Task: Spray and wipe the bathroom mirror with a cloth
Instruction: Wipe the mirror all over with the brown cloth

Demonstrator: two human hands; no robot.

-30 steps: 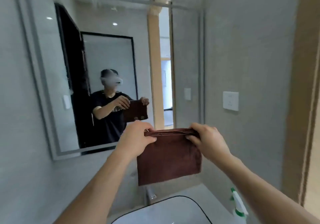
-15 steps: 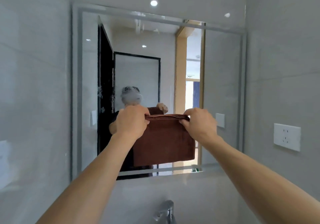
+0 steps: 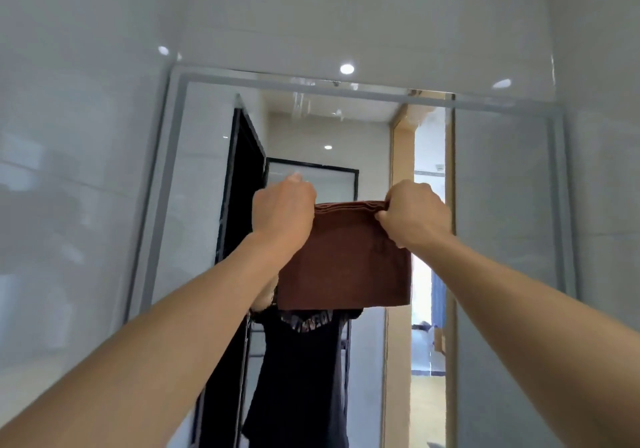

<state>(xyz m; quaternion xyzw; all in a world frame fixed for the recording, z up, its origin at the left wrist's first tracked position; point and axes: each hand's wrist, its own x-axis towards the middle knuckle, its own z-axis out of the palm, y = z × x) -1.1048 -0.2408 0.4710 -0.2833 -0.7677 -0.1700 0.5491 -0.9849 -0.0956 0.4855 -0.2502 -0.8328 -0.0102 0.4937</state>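
A folded brown cloth (image 3: 346,264) hangs in front of the mirror (image 3: 502,205), held up by its top edge. My left hand (image 3: 282,210) grips the cloth's top left corner. My right hand (image 3: 414,217) pinches the top right corner. The mirror has a grey frame and fills the wall ahead; spray droplets show near its top edge. The cloth covers the middle of the glass, and whether it touches the glass is unclear. No spray bottle is in view.
Glossy pale tiled walls (image 3: 86,170) close in on the left and right of the mirror. The glass reflects a person in a dark shirt, a black door frame and a wooden doorway.
The view has tilted upward and closer to the mirror. Both hands have lifted the cloth higher against it. The sink, tap, wall socket and spray bottle have dropped out of view.
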